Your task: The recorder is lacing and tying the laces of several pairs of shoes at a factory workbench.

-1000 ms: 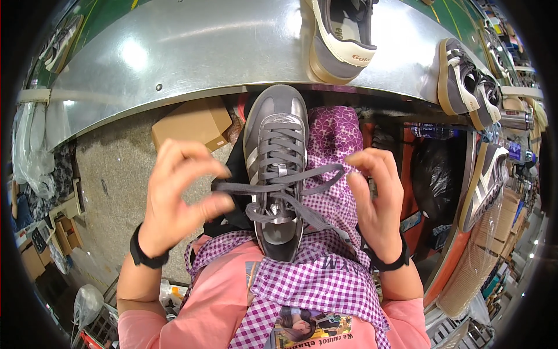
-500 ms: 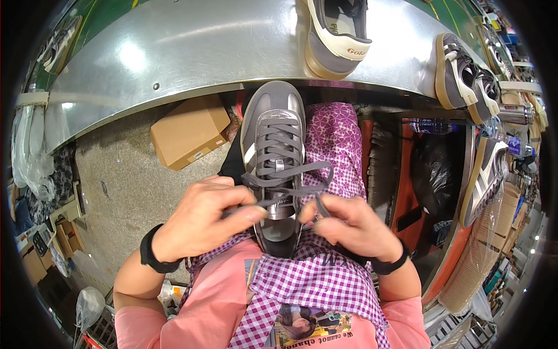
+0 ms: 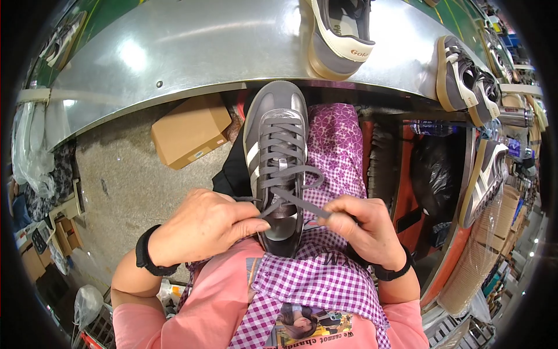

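Cardboard box (image 3: 192,137): lies on the floor beyond the left hand, apart from the work.
Left hand (image 3: 200,227): closed, thumb and fingers pinching one grey lace end just beside the shoe's tongue, likely to keep tension.
Shoe (image 3: 278,163): grey sneaker, two white side stripes, rests on the lap, toe pointing away under the metal table (image 3: 174,52); laces (image 3: 285,152) threaded, small loop at right.
Right hand (image 3: 363,228): closed, pinching the other lace end, drawn taut across.

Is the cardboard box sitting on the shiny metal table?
No, the cardboard box lies on the speckled floor below the metal table.
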A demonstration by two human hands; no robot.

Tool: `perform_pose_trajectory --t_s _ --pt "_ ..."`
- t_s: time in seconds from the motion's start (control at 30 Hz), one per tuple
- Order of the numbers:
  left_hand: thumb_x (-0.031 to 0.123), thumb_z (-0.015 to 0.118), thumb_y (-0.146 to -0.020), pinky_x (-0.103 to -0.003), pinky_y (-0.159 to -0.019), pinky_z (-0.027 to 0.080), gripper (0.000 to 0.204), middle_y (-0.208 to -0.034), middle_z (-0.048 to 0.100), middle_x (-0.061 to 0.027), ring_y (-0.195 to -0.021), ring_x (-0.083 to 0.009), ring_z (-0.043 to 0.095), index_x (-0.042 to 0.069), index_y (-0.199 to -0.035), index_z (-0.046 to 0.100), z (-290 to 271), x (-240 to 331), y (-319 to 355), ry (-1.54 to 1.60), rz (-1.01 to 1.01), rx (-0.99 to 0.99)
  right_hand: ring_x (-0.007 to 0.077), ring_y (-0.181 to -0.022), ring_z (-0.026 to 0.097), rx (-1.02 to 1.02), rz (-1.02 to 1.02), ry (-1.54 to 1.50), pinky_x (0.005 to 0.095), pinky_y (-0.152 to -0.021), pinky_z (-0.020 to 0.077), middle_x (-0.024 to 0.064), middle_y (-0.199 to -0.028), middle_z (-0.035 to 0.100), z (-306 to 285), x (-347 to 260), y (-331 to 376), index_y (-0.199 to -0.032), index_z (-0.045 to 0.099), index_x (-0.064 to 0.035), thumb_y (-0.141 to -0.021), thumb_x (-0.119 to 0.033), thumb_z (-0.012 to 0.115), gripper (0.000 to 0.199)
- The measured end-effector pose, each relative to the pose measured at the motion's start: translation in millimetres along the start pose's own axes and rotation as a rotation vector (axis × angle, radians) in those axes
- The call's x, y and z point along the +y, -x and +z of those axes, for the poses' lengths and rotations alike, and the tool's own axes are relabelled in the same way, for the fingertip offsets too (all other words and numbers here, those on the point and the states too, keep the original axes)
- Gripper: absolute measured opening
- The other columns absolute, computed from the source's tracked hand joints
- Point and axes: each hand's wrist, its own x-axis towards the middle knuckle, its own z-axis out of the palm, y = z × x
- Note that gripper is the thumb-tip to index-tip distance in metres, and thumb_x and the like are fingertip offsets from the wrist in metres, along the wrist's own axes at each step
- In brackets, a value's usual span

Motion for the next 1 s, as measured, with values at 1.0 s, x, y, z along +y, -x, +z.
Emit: perform_pose_trajectory --t_s 1.0 --pt "0.003 0.077 -0.071 -0.032 -0.073 0.047 0.024 -0.089 0.066 -0.0079 -0.08 -0.0221 0.06 0.002 -0.095 0.072 43 -28 2 0.298 0.169 0.598 0.0204 -0.078 0.063 0.315 -0.429 0.18 0.0319 -0.07 0.0504 0.0123 -0.099 0.062 -22 -36 58 -0.097 0.063 0.0001 -0.074 -0.013 0.071 0.028"
